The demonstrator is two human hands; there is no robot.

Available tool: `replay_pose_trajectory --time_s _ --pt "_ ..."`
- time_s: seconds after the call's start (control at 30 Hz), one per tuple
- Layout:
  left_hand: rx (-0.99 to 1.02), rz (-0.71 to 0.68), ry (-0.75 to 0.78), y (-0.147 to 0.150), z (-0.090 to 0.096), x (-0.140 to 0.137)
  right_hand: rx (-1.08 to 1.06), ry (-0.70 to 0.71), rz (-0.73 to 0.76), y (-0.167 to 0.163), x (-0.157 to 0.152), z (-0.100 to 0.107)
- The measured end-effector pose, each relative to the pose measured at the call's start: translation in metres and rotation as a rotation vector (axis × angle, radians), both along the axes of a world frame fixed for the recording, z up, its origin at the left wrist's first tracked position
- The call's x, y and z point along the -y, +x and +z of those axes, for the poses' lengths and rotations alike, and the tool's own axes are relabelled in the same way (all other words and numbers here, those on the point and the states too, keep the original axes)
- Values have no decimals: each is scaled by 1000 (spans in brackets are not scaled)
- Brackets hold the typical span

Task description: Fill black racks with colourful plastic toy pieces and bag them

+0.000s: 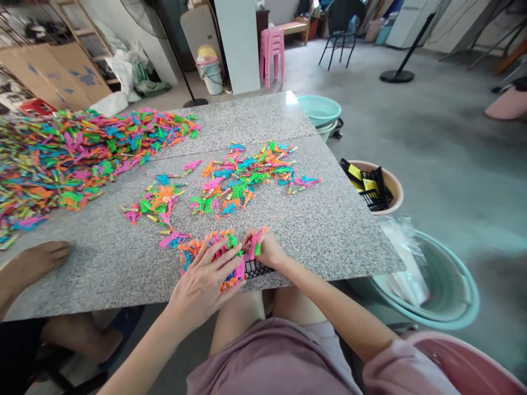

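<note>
My left hand (209, 274) lies with fingers stretched out across rows of small orange, pink, green and blue plastic pieces (190, 253), touching their tops. The pieces stand packed in a black mesh basket (256, 269) at the table's front edge; its right end shows bare mesh. My right hand (267, 249) is closed in a pinch above that end, on a pink plastic piece (254, 244) with a green part beside it. Whether the green belongs to a second piece, I cannot tell. Beyond my hands lie a loose group of similar pieces (247, 175) and a smaller cluster (158, 203).
A large heap of the pieces (82, 148) covers the left of the speckled stone table (337, 236). Another person's hand (45, 260) rests at the left. On the right stand a tub with black baskets (397, 192), a green tub (469, 291) and a pink tub (461, 362).
</note>
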State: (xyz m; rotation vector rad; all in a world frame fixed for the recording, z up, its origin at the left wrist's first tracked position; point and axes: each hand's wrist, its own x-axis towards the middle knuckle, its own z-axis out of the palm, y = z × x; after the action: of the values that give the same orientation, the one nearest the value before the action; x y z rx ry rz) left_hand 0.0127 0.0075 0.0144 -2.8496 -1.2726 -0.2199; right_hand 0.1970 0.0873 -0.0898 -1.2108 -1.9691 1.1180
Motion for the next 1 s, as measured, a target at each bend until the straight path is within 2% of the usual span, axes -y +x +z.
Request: replay_pose_trajectory --time_s 0.17,0.27,0.4,0.5,0.67,0.77,0.87,0.93,1.0 --pt "31 10 -13 2 2 1 166 165 133 -9 -7 12" --pt "19 5 -10 3 2 1 161 113 154 -6 -14 17" --pt "55 14 -5 3 1 1 118 60 157 -1 -17 16" --pt "62 10 -2 3 0 2 219 96 161 -3 -14 17" --pt "67 -17 81 6 0 1 460 156 213 -18 -9 31" --pt "39 -68 82 7 3 -2 488 176 244 -24 -6 33" --pt "0 -95 85 4 2 -4 432 235 302 -9 -19 26" --pt "-18 -97 100 1 0 -5 410 301 224 19 -40 22" --pt "-37 -97 110 -3 -3 -6 493 335 -39 56 -62 20"
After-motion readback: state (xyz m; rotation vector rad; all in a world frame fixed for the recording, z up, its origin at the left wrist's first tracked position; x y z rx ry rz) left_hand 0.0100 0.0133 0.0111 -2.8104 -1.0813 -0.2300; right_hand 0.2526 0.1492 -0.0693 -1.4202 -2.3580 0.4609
